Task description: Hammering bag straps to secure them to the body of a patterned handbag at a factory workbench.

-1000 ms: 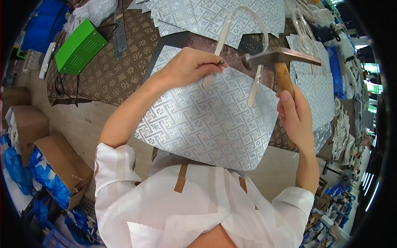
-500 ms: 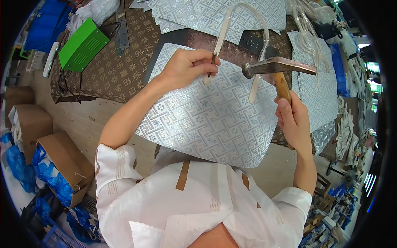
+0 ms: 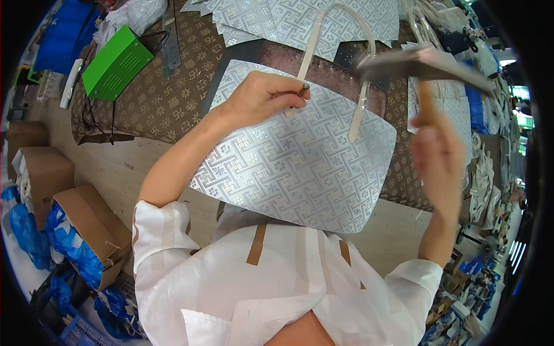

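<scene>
My left hand (image 3: 265, 95) pinches a short metal punch (image 3: 304, 89), its top showing above my fingers. Under the punch lies one end of a cream strap (image 3: 310, 55), on a silver-grey patterned panel (image 3: 294, 161). The strap arches away from me, and its other end rests on the panel farther right. My right hand (image 3: 437, 147) is closed round the wooden handle of a hammer (image 3: 427, 64). Blurred by motion, the hammer head is raised to the right of the punch, apart from it. My left fingers hide the punch's lower tip.
A dark reddish slab (image 3: 280, 55) lies beneath the panel's far edge. More patterned panels (image 3: 248, 20) are stacked at the back. On the brown patterned table cover (image 3: 190, 69) sit a green box-shaped device (image 3: 117, 62) and a metal ruler (image 3: 171, 49). Cardboard boxes (image 3: 95, 230) stand at left.
My right hand and the hammer have swung to the right and up, away from the punch. The punch leans more toward me, still in my left hand. Strap and panel stay nearly in place.
</scene>
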Motion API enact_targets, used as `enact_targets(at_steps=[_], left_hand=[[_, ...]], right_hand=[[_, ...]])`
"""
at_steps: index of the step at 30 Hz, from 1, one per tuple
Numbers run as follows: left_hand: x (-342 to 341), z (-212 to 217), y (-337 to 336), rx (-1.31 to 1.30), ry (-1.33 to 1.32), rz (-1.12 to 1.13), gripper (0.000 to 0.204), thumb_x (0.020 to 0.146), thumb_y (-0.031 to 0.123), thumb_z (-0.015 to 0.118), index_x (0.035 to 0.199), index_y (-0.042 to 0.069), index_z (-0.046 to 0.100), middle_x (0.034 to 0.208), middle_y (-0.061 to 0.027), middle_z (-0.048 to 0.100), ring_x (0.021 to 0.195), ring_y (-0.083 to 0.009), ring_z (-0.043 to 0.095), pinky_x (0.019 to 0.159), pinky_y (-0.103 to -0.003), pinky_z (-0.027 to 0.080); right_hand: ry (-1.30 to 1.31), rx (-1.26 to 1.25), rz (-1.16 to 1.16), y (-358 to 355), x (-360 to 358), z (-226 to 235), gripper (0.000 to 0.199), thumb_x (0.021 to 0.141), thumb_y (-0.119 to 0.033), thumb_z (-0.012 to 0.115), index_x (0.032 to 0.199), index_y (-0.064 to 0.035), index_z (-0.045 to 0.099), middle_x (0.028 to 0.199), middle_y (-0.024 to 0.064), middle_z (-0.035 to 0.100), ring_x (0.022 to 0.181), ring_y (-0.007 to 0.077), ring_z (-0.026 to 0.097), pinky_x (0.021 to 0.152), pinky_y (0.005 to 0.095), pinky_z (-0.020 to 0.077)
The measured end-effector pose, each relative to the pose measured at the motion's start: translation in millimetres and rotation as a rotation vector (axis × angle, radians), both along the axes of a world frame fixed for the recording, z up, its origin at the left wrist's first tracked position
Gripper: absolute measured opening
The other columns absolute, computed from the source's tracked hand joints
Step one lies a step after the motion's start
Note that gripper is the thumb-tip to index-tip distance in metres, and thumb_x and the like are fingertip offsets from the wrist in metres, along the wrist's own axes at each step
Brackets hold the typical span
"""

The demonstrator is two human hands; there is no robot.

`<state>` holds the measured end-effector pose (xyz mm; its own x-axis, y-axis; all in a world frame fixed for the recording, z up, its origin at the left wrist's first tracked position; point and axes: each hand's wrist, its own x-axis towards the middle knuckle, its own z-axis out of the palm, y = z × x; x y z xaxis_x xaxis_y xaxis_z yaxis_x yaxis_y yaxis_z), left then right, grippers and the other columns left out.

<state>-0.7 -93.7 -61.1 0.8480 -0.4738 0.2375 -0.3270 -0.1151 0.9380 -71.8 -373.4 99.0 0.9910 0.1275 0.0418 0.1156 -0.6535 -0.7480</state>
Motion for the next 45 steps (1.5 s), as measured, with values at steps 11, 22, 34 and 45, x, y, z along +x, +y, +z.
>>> enact_targets(at_steps=[11,22,34,45], left_hand=[[3,-4,-6,0.098,-0.223,-0.012,0.014,0.081,0.004,0.072,0.095,0.001,0.071,0.08,-0.0066,0.071,0.072,-0.0117,0.067,0.068,-0.025,0.052],[28,33,-59,-0.159,0.214,0.001,0.012,0.087,0.003,0.069,0.096,-0.005,0.068,0.081,-0.0067,0.07,0.078,-0.0098,0.066,0.071,-0.022,0.052],[39,7,-135,-0.143,0.347,-0.263,0.011,0.094,0.003,0.06,0.098,-0.006,0.063,0.089,-0.0091,0.069,0.083,-0.0133,0.067,0.076,-0.026,0.054],[38,4,-135,-0.099,0.267,-0.257,0.011,0.092,0.004,0.063,0.097,-0.005,0.065,0.084,-0.0069,0.069,0.08,-0.0104,0.065,0.072,-0.024,0.052]], right_hand=[[0.247,-0.141,0.096,-4,1,-48,0.025,0.101,-0.03,0.051,0.096,-0.0062,0.054,0.063,-0.0033,0.046,0.048,0.006,0.041,0.045,0.0216,0.0336],[0.33,0.205,-0.337,-90,-49,-44,0.025,0.104,-0.03,0.044,0.103,-0.0067,0.054,0.062,-0.0064,0.038,0.044,-0.0004,0.031,0.037,0.0174,0.0237],[0.253,0.224,-0.34,-111,-60,-51,0.027,0.104,-0.032,0.045,0.104,-0.0056,0.054,0.063,-0.0061,0.039,0.044,0.0,0.03,0.038,0.0179,0.0241],[0.237,0.175,-0.312,-102,-53,-44,0.029,0.103,-0.033,0.048,0.104,-0.0049,0.055,0.063,-0.0059,0.041,0.045,-0.0003,0.032,0.039,0.0174,0.0248]])
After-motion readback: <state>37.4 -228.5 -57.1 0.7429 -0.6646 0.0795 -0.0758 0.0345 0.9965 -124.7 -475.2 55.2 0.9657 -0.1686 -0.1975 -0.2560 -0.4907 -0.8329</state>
